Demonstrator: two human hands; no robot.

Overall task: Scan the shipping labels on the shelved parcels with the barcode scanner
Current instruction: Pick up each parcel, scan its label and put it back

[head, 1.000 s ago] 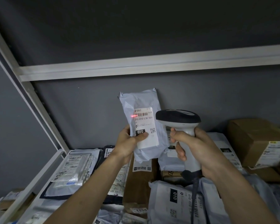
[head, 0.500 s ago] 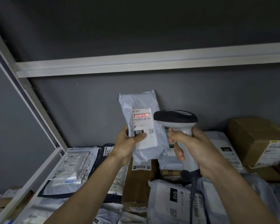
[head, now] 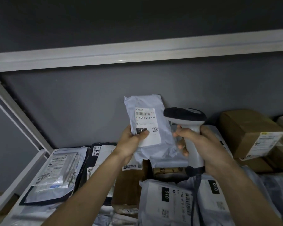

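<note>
My left hand (head: 131, 142) grips a pale grey mailer parcel (head: 145, 105) upright in front of the shelf's back wall, thumb pressed on the black "010" patch of its white shipping label (head: 147, 128). The label faces me, and no red scan line shows on its barcode. My right hand (head: 204, 144) is wrapped around the handle of a white barcode scanner (head: 185, 115) with a black head, just right of the parcel. The scanner's dark cable (head: 195, 185) hangs down from the handle.
The shelf holds many parcels: flat mailers (head: 59, 168) at the left, a brown box (head: 245, 129) at the right, grey "010" mailers (head: 168, 203) in front, cardboard (head: 129, 181) beneath. A white shelf beam (head: 137, 54) runs overhead, and a white frame post (head: 21, 115) slants at the left.
The red scan line that lay across the label's barcode has gone out. The camera view has shifted, so both hands sit further right in frame; the parcel and scanner keep their positions relative to each other.
</note>
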